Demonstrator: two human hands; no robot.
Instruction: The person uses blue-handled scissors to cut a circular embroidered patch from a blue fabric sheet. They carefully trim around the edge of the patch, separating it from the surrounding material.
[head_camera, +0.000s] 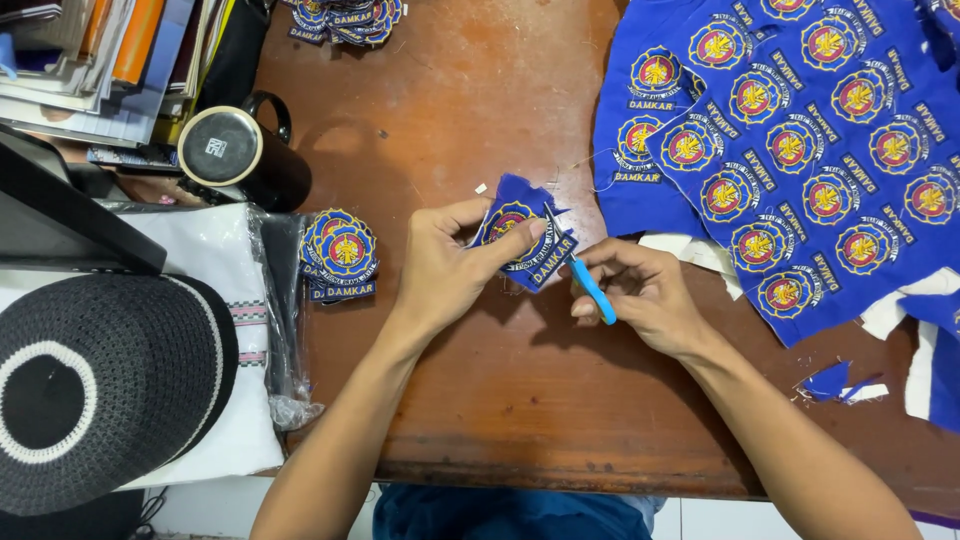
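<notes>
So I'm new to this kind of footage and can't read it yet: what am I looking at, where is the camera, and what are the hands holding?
There is no machine here, only a person's two bare hands. The single camera sits on the person's head and looks down at a brown wooden table. The left hand holds a blue embroidered patch. The right hand holds small blue-handled snips, their tip at the patch. At right lies a blue fabric sheet of uncut patches; at left, a stack of cut patches, a black mug and a black knitted cap.
</notes>
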